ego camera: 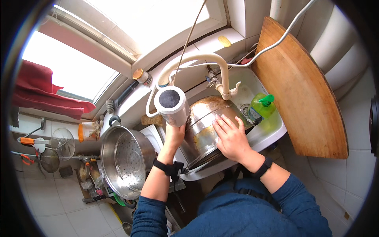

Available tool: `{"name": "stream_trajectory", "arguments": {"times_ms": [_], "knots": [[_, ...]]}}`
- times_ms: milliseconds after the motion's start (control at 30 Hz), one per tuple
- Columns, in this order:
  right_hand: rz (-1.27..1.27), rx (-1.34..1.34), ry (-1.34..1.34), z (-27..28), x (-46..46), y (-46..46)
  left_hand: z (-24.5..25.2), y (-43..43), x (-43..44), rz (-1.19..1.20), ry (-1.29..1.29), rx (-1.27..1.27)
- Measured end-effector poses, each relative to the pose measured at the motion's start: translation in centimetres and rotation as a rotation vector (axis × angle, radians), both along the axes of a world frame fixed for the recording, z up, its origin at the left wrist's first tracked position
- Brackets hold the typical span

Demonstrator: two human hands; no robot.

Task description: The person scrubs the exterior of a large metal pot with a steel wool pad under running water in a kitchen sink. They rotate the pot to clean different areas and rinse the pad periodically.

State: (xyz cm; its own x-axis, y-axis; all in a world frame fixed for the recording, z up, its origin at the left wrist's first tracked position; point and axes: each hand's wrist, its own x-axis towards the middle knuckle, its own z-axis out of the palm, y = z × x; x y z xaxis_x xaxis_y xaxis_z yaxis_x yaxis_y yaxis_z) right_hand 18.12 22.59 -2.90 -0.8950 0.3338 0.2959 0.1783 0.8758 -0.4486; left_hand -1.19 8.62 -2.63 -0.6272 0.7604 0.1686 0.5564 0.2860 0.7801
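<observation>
A large stainless steel pot (pixel 204 127) lies tipped on its side in the white sink (pixel 272 133), its outer wall stained brown. My right hand (pixel 232 137) rests flat on that wall, fingers slightly spread, gripping nothing. My left hand (pixel 175 137) is at the pot's left side, beneath a white cylindrical faucet body (pixel 171 106) with a round dark top. Its fingers are mostly hidden there, so I cannot see what they hold. A cream curved spout (pixel 226 77) arches over the pot and ends in a lever nozzle (pixel 227 93) close above it.
A green pump bottle (pixel 262 106) stands in the sink, right of the pot. Beyond it leans a wooden board (pixel 302 97). A perforated steamer pot (pixel 127 157) sits at left. A brush (pixel 121 97) and a jar (pixel 142 76) are on the window ledge. A white cable (pixel 284 35) crosses overhead.
</observation>
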Motion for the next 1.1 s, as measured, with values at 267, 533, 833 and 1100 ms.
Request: {"name": "stream_trajectory", "arguments": {"times_ms": [267, 533, 833, 1100], "knots": [[-0.004, 0.009, -0.01, -0.3, 0.1, 0.1, -0.8, -0.9, -0.2, -0.005, 0.168, -0.037], [-0.01, 0.017, -0.003, -0.3, 0.1, 0.2, -0.1, -1.0, -0.2, -0.008, 0.32, -0.085], [-0.034, 0.028, 0.0, -0.3, 0.0, 0.1, 0.3, -0.6, 0.3, -0.133, 0.512, -0.047], [-0.047, 0.013, -0.003, -0.2, 0.0, -0.1, 0.2, -0.3, 0.4, -0.206, 0.586, -0.024]]}}
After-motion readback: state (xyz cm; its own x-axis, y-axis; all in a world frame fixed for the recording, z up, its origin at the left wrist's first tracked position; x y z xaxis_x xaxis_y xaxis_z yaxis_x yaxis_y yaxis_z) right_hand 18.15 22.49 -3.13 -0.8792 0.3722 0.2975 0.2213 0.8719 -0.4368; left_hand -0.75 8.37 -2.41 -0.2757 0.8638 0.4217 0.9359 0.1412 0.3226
